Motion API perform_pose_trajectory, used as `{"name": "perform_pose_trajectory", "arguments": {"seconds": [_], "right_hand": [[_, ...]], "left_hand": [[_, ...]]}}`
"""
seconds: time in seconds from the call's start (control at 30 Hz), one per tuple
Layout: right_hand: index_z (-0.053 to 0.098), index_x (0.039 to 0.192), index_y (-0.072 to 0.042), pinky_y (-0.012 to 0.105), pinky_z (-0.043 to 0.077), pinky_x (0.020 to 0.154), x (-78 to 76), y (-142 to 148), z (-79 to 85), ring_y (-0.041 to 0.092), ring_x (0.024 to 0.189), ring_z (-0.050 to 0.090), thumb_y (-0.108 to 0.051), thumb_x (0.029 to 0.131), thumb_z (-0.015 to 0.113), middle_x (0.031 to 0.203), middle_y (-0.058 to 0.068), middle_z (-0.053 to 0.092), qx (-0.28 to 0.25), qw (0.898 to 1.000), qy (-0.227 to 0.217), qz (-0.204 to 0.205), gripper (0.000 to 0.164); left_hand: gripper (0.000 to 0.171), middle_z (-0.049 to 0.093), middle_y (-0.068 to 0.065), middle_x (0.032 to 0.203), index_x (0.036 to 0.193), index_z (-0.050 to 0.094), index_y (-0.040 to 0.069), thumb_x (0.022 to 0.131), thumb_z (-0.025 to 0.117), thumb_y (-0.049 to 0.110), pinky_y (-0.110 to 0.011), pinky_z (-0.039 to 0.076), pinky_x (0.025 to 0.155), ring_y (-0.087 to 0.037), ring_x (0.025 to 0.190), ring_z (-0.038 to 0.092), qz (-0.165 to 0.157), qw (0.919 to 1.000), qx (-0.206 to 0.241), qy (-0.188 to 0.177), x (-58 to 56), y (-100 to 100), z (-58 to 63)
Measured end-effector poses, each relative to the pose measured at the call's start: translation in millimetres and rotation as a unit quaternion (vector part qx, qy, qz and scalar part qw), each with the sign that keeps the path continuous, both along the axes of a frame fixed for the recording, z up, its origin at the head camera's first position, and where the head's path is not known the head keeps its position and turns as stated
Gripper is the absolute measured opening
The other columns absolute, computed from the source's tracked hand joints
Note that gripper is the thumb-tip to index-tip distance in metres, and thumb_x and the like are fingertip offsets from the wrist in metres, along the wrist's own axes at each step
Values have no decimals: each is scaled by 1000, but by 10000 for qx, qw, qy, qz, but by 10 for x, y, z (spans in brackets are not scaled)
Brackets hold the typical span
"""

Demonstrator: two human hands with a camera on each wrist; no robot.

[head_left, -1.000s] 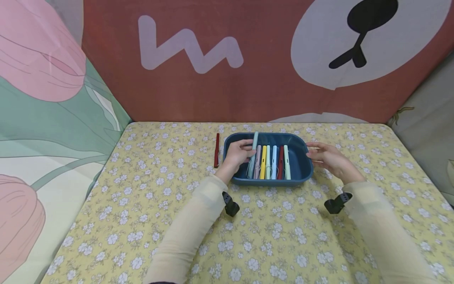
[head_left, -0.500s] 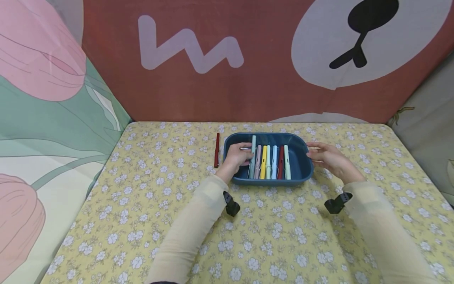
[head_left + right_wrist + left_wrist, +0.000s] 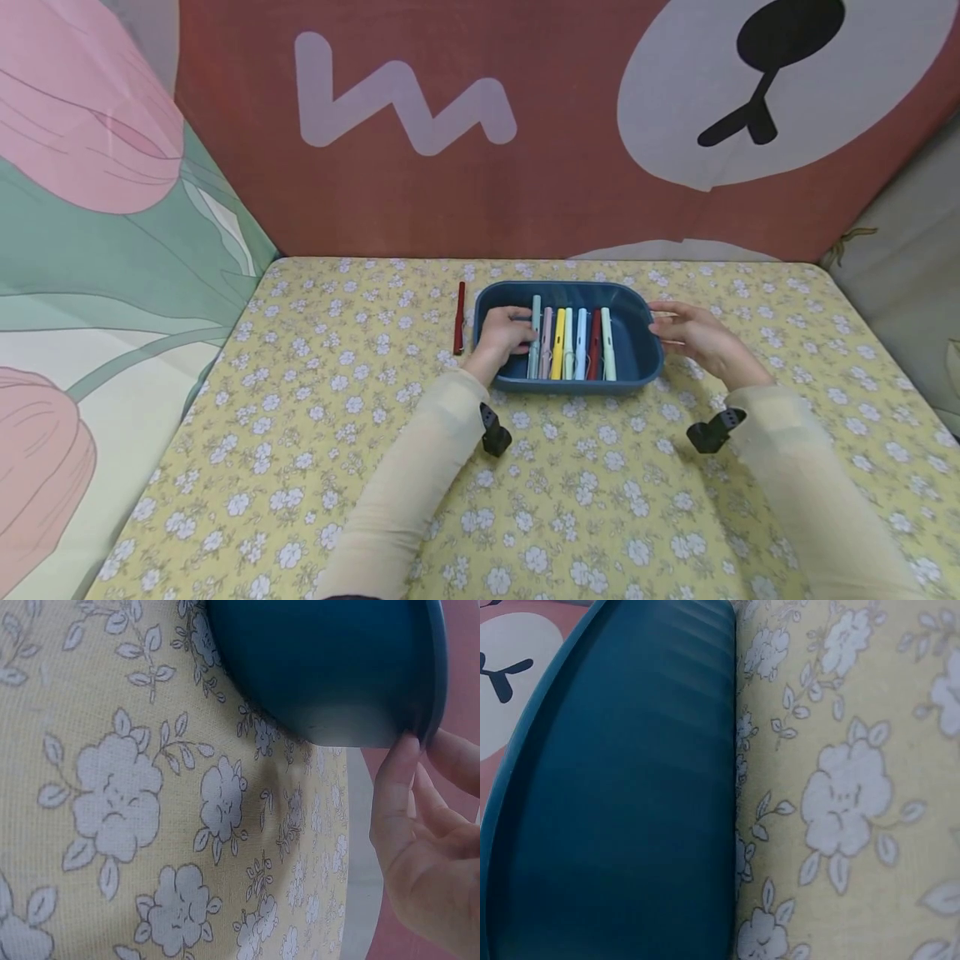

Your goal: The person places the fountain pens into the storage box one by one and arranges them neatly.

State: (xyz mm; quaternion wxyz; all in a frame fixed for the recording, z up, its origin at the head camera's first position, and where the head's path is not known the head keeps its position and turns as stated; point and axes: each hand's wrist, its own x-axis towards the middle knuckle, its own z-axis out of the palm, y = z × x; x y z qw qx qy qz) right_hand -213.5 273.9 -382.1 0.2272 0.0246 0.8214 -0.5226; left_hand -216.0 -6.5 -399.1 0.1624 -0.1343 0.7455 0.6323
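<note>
My left hand (image 3: pixel 506 335) is inside the left end of a dark blue tray (image 3: pixel 570 387), holding a pale teal pen (image 3: pixel 536 310) between thumb and fingers. That pen lies lengthwise beside a mauve pen (image 3: pixel 546 333). Further right in the same row are a yellow pen (image 3: pixel 558 337), a pale green one, a light blue pen (image 3: pixel 581 337), a dark red pen (image 3: pixel 595 342) and another pale green pen (image 3: pixel 607 342). At the tray's right end, my right hand (image 3: pixel 693 335) pinches the rim, thumb and fingers on either side in the right wrist view. The left wrist view shows only the tray's outer wall (image 3: pixel 630 787) and cloth.
Another dark red pen (image 3: pixel 459 321) lies on the cloth just left of the tray. Yellow flowered cloth (image 3: pixel 300 433) covers the table. A printed red backdrop (image 3: pixel 420 200) rises behind its far edge, with patterned fabric at both sides.
The teal pen, in my left hand, has come down and straightened into line with the row; its far end is lower in the tray. My right hand has stayed on the rim.
</note>
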Motion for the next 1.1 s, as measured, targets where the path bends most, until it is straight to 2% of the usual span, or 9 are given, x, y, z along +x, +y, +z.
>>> {"name": "perform_pose_trajectory", "arguments": {"seconds": [0.13,0.23,0.53,0.77,0.87,1.0,1.1], "right_hand": [[19,152,-5,15,53,79,-3,-2,5,-7,87,57,-21,100,50,107,-10,51,-12,10000,-11,-70,63],[20,152,-5,15,53,79,-5,-3,9,-6,86,57,-21,100,50,103,-11,52,9,10000,-10,-97,62],[18,153,-5,15,53,80,-8,4,7,-6,88,56,-21,100,48,119,-1,47,64,10000,-36,-40,63],[16,153,-7,14,52,80,-7,-8,5,-8,89,55,-22,101,47,143,14,36,13,10000,-49,-13,63],[17,153,-7,15,52,81,-6,-9,4,-8,89,55,-23,101,48,138,11,41,26,10000,-44,-20,63],[18,153,-7,15,53,81,-3,-8,3,-8,88,56,-22,101,48,124,1,46,51,10000,-42,-59,62],[19,153,-7,15,53,81,-1,-9,2,-8,87,56,-22,101,48,121,1,46,82,9999,-35,-69,62]], "left_hand": [[42,65,-17,123,127,60,4,86,65,-4,-37,60,85,-27,108,66,-13,9999,-103,-27,1,8,1],[42,65,-18,123,127,60,4,86,65,-4,-37,60,85,-28,107,66,5,9999,-155,-49,2,12,1],[43,66,-18,119,125,60,0,84,62,-12,-35,61,81,-30,103,67,-130,9996,-234,-89,15,12,-12],[44,66,-17,118,126,60,1,84,62,-11,-35,61,80,-29,102,67,-151,9995,-272,-94,22,14,10],[44,66,-17,118,125,61,1,83,62,-11,-35,61,80,-30,101,67,-131,9996,-253,-79,21,15,9],[44,67,-17,117,125,62,1,82,62,-12,-35,61,79,-29,101,67,-131,9997,-211,-33,15,10,-10],[45,67,-16,116,124,63,3,81,63,-12,-33,61,77,-28,100,67,-119,9997,-222,26,7,9,-27]]}}
